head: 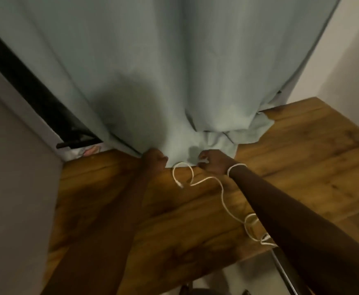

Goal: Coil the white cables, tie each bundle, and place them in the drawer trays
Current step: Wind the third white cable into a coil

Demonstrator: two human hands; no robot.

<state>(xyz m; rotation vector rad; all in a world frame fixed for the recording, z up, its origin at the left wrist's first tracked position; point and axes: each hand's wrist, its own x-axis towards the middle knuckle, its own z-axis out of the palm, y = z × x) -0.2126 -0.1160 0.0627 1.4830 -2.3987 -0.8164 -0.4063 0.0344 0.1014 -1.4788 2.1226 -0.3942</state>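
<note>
Bottom right of frame: a metal rail (285,273) runs off the table (302,167) edge, w/ the tangled tail of the white cable (221,188) looped loosely just above it, partly hidden under the right forearm. From there the cable snakes up across the wood toward centre frame, a connector end lying free on the table, uncoiled. No drawer or trays in view.

Centre: the right hand (213,165) has its grip curled round something small and white, prob. the cable's other end or a tie; too blurred to say which. A turn of cable sits round that wrist, likely to keep slack gathered while coiling starts. The left hand (154,158) is a closed fist at the curtain hem; whether its grip pinches cloth or holds nothing can't be told.

Behind: a pale blue-grey curtain (174,71) hangs down and bunches onto the table's far edge, touching both hands, crowding the work area and apt to snag the cable. Far left: a grey wall (14,167), a dark frame (35,92) and a black bar. Upper right: a white wall (349,60).
</note>
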